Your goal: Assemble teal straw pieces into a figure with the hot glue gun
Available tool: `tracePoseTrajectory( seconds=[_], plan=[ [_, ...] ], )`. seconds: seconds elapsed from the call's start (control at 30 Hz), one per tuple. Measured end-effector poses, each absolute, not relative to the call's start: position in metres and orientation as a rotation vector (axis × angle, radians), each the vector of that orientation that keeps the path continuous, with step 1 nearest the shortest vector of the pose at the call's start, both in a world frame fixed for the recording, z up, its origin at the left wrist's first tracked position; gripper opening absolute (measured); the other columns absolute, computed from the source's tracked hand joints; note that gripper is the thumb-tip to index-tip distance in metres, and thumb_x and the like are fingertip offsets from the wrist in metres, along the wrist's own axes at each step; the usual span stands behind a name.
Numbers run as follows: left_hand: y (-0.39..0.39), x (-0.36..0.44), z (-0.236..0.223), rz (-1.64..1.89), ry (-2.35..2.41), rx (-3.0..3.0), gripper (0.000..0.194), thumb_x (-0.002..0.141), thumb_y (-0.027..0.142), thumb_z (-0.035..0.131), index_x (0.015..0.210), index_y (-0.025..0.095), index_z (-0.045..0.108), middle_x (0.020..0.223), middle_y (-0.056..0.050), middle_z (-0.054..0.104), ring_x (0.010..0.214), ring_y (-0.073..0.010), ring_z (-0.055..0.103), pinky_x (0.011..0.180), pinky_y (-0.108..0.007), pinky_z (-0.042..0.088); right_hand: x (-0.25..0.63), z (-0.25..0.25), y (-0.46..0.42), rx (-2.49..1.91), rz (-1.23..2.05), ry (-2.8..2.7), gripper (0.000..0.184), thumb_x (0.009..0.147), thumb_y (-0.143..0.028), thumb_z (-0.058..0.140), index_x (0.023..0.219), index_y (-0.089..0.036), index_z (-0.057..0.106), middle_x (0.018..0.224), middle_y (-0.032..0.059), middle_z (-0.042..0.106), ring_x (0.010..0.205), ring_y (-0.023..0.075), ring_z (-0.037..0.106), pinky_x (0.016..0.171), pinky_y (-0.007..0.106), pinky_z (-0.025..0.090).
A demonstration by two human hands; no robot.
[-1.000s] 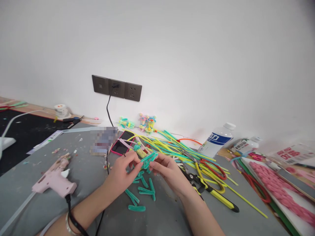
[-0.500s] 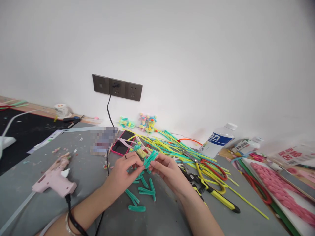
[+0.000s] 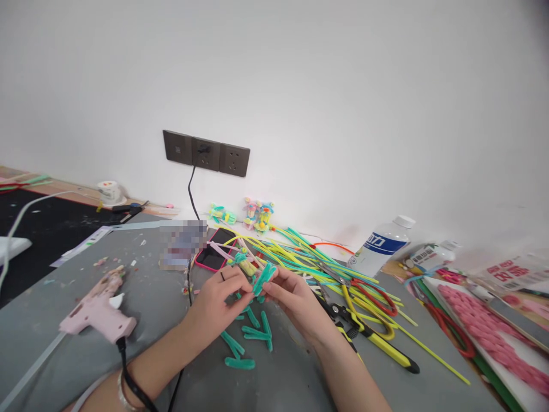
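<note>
Left hand [image 3: 223,294] and right hand [image 3: 294,292] pinch teal bundle [image 3: 265,278] between them; long axis slants rightward, toward tabletop's [image 3: 291,377] far edge.

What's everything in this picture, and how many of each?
glue gun: one, pink, left
sockets: three panels, dark, wall
tub: one, white, back left
phone: one, black and pink, middle
figures: at least three, multicoloured, by wall
fuzzy sticks: many, mostly yellow and teal, centre right
scissors: one pair, silvery blades, among sticks
pliers: one pair, yellow and black, right
bottle: one, white and blue, back right
braided piece: one, pink, far right
folded pieces: several, teal, front centre
held piece: one, teal, centre
left hand: one, bare, at held piece
right hand: one, bare, gripping it
</note>
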State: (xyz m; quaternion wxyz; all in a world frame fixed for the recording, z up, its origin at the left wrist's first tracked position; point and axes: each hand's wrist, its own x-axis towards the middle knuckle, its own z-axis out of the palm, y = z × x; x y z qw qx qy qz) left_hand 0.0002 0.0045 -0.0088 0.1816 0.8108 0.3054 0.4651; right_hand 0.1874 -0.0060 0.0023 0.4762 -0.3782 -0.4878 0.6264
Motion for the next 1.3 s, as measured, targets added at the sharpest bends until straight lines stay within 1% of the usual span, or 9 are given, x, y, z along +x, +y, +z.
tracePoseTrajectory(
  seconds=[0.2, 0.37, 0.5, 0.6, 0.7, 0.9, 1.07, 1.2, 1.3],
  plan=[
    [0.006, 0.000, -0.012, 1.222, 0.872, 2.322, 0.020, 0.088, 0.007, 0.058, 0.072, 0.019, 0.057, 0.073, 0.000, 0.058, 0.073, -0.0153, 0.058, 0.067, -0.024, 0.044, 0.182, -0.004, -0.002, -0.891, 1.467, -1.186, 0.030, 0.073, -0.036, 0.082, 0.069, -0.019, 0.059, 0.070, -0.0022, 0.059, 0.067, 0.0135, 0.051, 0.065, 0.026, 0.040],
    [0.007, 0.000, -0.014, 1.026, 0.879, 2.274, 0.014, 0.091, 0.016, 0.061, 0.077, 0.019, 0.063, 0.074, 0.000, 0.064, 0.075, -0.0161, 0.060, 0.070, -0.025, 0.043, 0.195, -0.009, 0.006, -0.994, 1.302, -1.272, 0.033, 0.075, -0.039, 0.077, 0.070, -0.021, 0.051, 0.066, -0.0048, 0.050, 0.061, 0.0124, 0.044, 0.060, 0.025, 0.035],
    [0.007, -0.001, -0.010, 0.960, 0.909, 2.195, 0.024, 0.095, 0.024, 0.053, 0.074, 0.018, 0.063, 0.070, 0.000, 0.064, 0.072, -0.0164, 0.060, 0.069, -0.025, 0.042, 0.208, -0.011, 0.011, -1.183, 1.110, -1.554, 0.023, 0.082, -0.036, 0.063, 0.075, -0.022, 0.046, 0.067, -0.0057, 0.043, 0.061, 0.0126, 0.041, 0.058, 0.025, 0.032],
    [0.010, -0.004, -0.008, 0.978, 0.936, 2.079, 0.032, 0.098, 0.028, 0.045, 0.073, 0.018, 0.063, 0.068, -0.001, 0.064, 0.069, -0.0166, 0.061, 0.068, -0.025, 0.044, 0.210, -0.012, 0.010, -1.332, 0.988, -1.767, 0.011, 0.083, -0.027, 0.053, 0.078, -0.022, 0.044, 0.068, -0.0059, 0.040, 0.061, 0.0130, 0.040, 0.057, 0.025, 0.032],
    [0.013, -0.007, -0.007, 1.047, 0.975, 1.968, 0.038, 0.100, 0.033, 0.039, 0.075, 0.018, 0.064, 0.066, -0.001, 0.063, 0.064, -0.0162, 0.062, 0.063, -0.024, 0.044, 0.210, -0.009, 0.005, -1.383, 0.982, -1.881, 0.008, 0.077, -0.017, 0.053, 0.076, -0.022, 0.046, 0.067, -0.0059, 0.043, 0.060, 0.0128, 0.040, 0.056, 0.024, 0.031],
    [0.017, -0.009, -0.006, 1.124, 1.006, 1.876, 0.039, 0.097, 0.039, 0.040, 0.075, 0.017, 0.064, 0.064, -0.002, 0.064, 0.061, -0.0174, 0.062, 0.058, -0.024, 0.043, 0.213, -0.001, -0.018, -1.475, 0.941, -2.027, 0.015, 0.071, -0.006, 0.053, 0.073, -0.020, 0.052, 0.071, -0.0034, 0.053, 0.065, 0.0139, 0.046, 0.060, 0.024, 0.034],
    [0.016, -0.008, -0.006, 1.124, 0.986, 1.847, 0.040, 0.097, 0.042, 0.040, 0.075, 0.017, 0.064, 0.065, -0.003, 0.064, 0.065, -0.0187, 0.062, 0.061, -0.026, 0.045, 0.217, -0.001, -0.036, -1.636, 0.667, -2.015, 0.018, 0.070, -0.003, 0.052, 0.074, -0.020, 0.054, 0.078, 0.0008, 0.060, 0.072, 0.0176, 0.052, 0.067, 0.028, 0.038],
    [0.018, -0.009, -0.008, 1.197, 0.966, 1.803, 0.036, 0.098, 0.041, 0.040, 0.085, 0.018, 0.064, 0.072, -0.003, 0.064, 0.070, -0.0188, 0.061, 0.065, -0.027, 0.046, 0.220, -0.001, -0.048, -1.674, 0.449, -1.912, 0.014, 0.076, -0.006, 0.052, 0.077, -0.021, 0.054, 0.084, 0.0050, 0.061, 0.082, 0.0230, 0.055, 0.075, 0.034, 0.040],
    [0.021, -0.009, -0.012, 1.278, 0.961, 1.731, 0.031, 0.099, 0.040, 0.039, 0.099, 0.019, 0.062, 0.079, -0.003, 0.063, 0.073, -0.0179, 0.060, 0.069, -0.027, 0.047, 0.209, 0.005, -0.064, -1.567, 0.385, -1.782, 0.010, 0.082, -0.013, 0.054, 0.078, -0.021, 0.057, 0.081, 0.0056, 0.062, 0.080, 0.0239, 0.057, 0.074, 0.034, 0.042]
  ],
)
